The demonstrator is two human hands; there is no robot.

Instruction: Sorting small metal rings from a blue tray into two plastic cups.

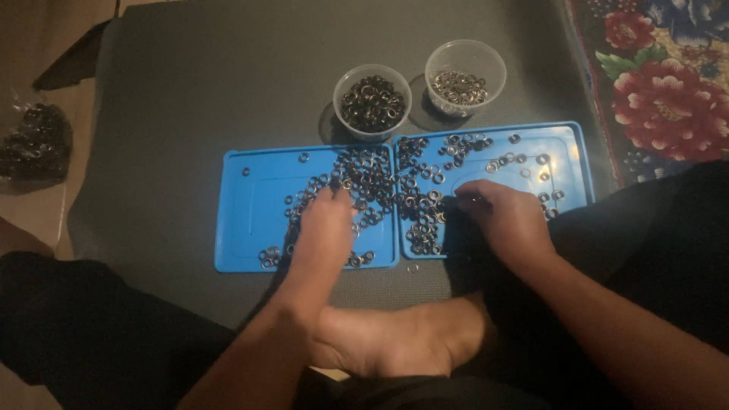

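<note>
Where small metal rings [414,193] litter two flat blue trays [250,220], left hand [326,224] pressing fingertips down, right hand [505,216] pinching rings; round clear cups [465,74] far.

There were two blue trays [258,190], two clear cups [372,101], many small metal rings [414,190], and two hands [323,228].

A dark grey mat [228,91] covers the floor, with a floral rug [661,83] in red, blue and green along its far right edge. At the far left a clear plastic bag [34,144] of dark small parts lies on bare tan flooring [30,38]. A bare foot [402,338] rests on the mat's near edge, beside dark trousers [83,326].
</note>
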